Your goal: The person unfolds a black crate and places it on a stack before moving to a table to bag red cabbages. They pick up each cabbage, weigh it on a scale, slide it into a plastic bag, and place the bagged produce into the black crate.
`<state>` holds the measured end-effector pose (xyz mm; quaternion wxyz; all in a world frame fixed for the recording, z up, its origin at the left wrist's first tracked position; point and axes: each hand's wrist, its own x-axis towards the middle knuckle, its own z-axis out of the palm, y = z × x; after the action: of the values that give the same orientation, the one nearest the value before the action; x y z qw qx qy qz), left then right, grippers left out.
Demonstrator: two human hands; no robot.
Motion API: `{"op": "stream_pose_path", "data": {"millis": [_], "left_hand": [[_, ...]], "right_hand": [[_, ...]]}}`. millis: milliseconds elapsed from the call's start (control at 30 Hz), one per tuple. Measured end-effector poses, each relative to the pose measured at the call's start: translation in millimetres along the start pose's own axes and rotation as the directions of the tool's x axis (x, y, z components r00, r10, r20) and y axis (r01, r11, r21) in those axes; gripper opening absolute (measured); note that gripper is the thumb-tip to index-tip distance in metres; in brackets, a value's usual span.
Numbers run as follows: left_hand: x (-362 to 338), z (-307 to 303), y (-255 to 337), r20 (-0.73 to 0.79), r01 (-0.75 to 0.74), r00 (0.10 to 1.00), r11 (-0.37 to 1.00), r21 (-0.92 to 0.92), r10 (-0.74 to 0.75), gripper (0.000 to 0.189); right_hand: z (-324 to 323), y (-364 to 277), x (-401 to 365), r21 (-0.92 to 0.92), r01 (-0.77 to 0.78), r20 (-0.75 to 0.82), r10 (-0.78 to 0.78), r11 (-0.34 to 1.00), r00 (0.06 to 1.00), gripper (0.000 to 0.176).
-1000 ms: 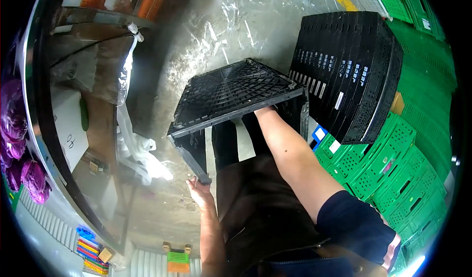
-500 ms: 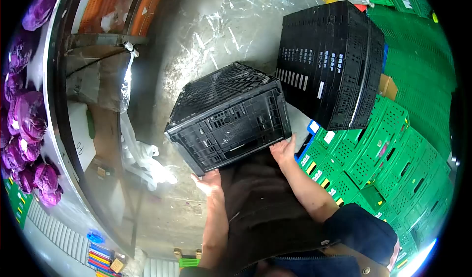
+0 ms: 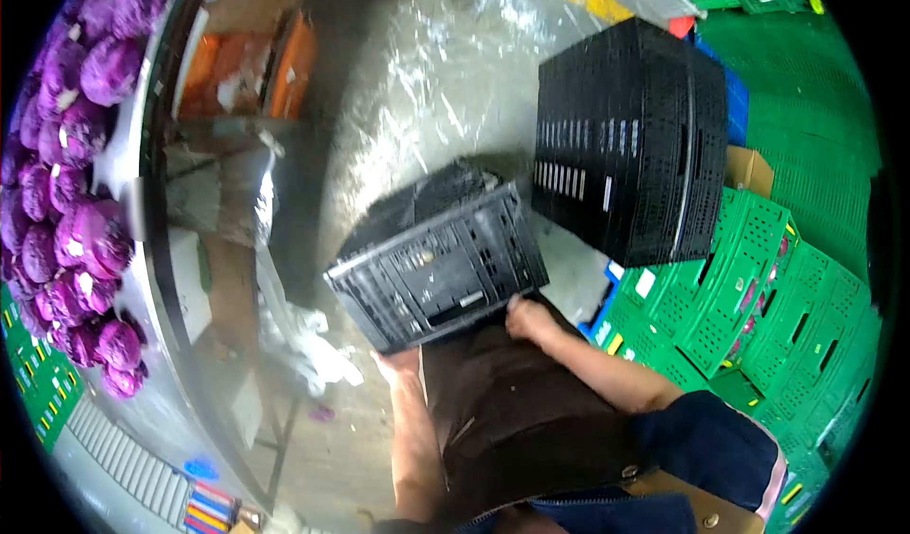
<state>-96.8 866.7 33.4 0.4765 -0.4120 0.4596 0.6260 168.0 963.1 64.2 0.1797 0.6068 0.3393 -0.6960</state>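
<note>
A black plastic crate (image 3: 441, 264) is tilted in front of my body, its slatted side facing up toward me. My left hand (image 3: 398, 362) is at the crate's lower left corner, its fingers tucked under the edge. Against the lower right edge of the crate, my right hand (image 3: 529, 320) is closed, with fingers bent on the rim. Just beyond the crate to the right stands a tall stack of black crates (image 3: 630, 145).
Purple cabbages (image 3: 95, 235) lie on a metal table (image 3: 175, 344) at the left. Green crates (image 3: 749, 288) are stacked at the right, with a cardboard piece (image 3: 749, 171) behind. White plastic film (image 3: 308, 349) hangs by the table over the floor.
The crate has tipped, showing more of its near side, and sits slightly lower. My right hand has moved left and its fingers have closed. The view has shifted, showing more cabbages.
</note>
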Motion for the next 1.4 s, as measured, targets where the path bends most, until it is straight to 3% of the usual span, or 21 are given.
{"op": "stream_pose_path", "data": {"millis": [33, 67, 133, 167, 267, 300, 367, 467, 533, 567, 633, 733, 800, 833, 867, 933, 1000, 1200, 1300, 1333, 1400], "left_hand": [[-2, 8, 0, 0.003, 0.021, 1.0, 1.0, -0.006, -0.021, 0.067], [-7, 11, 0, 0.002, 0.042, 0.999, 0.999, -0.01, -0.042, 0.065], [14, -14, 1, 0.104, 0.004, 0.994, 0.998, 0.057, -0.01, 0.063], [10, -1, -3, 0.109, -0.003, 0.994, 0.999, 0.039, -0.001, 0.063], [-27, 50, -1, 0.224, 0.061, 0.974, 0.991, -0.118, -0.034, 0.063], [-18, 55, 1, 0.283, 0.013, 0.959, 1.0, -0.02, -0.007, 0.07], [-6, 69, 10, 0.36, -0.145, 0.929, 0.981, 0.13, 0.089, 0.076], [-22, 132, 17, 0.487, 0.097, 0.871, 0.995, -0.038, -0.066, 0.079], [2, 119, 3, 0.529, 0.021, 0.828, 0.953, 0.304, -0.187, 0.072], [-9, 120, -16, 0.337, 0.216, 0.894, 0.943, 0.252, -0.295, 0.09], [2, 105, -51, 0.191, 0.484, 0.782, 0.77, 0.415, -0.594, 0.106], [-35, 151, -102, -0.102, 0.659, 0.726, 0.646, 0.386, -0.68, 0.096], [-2, 157, -138, 0.02, 0.747, 0.612, 0.586, 0.314, -0.791, 0.084], [-23, 192, -149, 0.013, 0.612, 0.747, 0.695, 0.378, -0.665, 0.073], [-1, 204, -161, 0.015, 0.582, 0.779, 0.732, 0.354, -0.627, 0.059], [14, 252, -180, 0.067, 0.627, 0.767, 0.768, 0.129, -0.638, 0.049], [7, 318, -194, 0.183, 0.345, 0.881, 0.857, 0.382, -0.436, 0.042], [-54, 554, -167, 0.547, 0.083, 0.752, 0.875, 0.477, -0.369, 0.031], [-83, 684, -147, 0.573, -0.252, 0.768, 0.688, 0.68, -0.285, 0.024], [-91, 725, -151, 0.695, -0.453, 0.707, 0.674, 0.584, -0.126, 0.026], [-96, 806, -142, 0.779, -0.586, 0.615, 0.589, 0.557, -0.124, 0.027]], "right_hand": [[0, -21, -22, -0.403, 0.075, 0.033, -0.068, 0.912, 0.997, 0.044], [10, -39, -52, -0.173, 0.217, 0.003, -0.219, 0.961, 0.976, 0.044], [26, -48, -41, -0.517, 0.671, 0.045, -0.766, 0.532, 0.641, 0.048], [36, -46, -25, -0.667, 0.646, 0.054, -0.841, 0.371, 0.539, 0.05], [43, -38, 24, -0.855, 0.497, 0.251, -0.72, 0.149, 0.647, 0.056], [41, -47, 41, -0.898, 0.415, 0.218, -0.669, 0.148, 0.711, 0.056], [10, -97, 37, -0.896, 0.41, 0.163, -0.734, 0.17, 0.66, 0.051], [-48, -187, 17, -0.899, 0.391, 0.078, -0.808, 0.196, 0.584, 0.048], [-83, -250, -19, -0.907, 0.349, -0.027, -0.861, 0.235, 0.509, 0.046], [-99, -280, -48, -0.88, 0.34, -0.113, -0.841, 0.333, 0.53, 0.046], [-137, -319, -107, -0.805, 0.332, -0.27, -0.803, 0.491, 0.532, 0.044], [-201, -318, -192, -0.63, 0.543, -0.42, -0.832, 0.555, 0.363, 0.038], [-234, -309, -258, -0.41, 0.61, -0.523, -0.723, 0.678, 0.452, 0.033], [-251, -302, -284, -0.328, 0.633, -0.551, -0.686, 0.701, 0.475, 0.03], [-268, -294, -302, -0.243, 0.649, -0.57, -0.648, 0.721, 0.506, 0.028], [-304, -278, -320, -0.297, 0.703, -0.678, -0.661, 0.647, 0.321, 0.022], [-344, -282, -330, -0.203, 0.799, -0.79, -0.577, 0.566, 0.208, 0.018], [-519, -318, -336, -0.126, 0.918, -0.905, -0.423, 0.377, 0.05, 0.011], [-600, -356, -317, -0.107, 0.933, -0.947, -0.321, 0.343, 0.01, 0.013], [-623, -371, -308, -0.097, 0.938, -0.956, -0.292, 0.334, 0.005, 0.013], [-664, -407, -292, -0.055, 0.955, -0.964, -0.265, 0.291, 0.026, 0.014]]}}
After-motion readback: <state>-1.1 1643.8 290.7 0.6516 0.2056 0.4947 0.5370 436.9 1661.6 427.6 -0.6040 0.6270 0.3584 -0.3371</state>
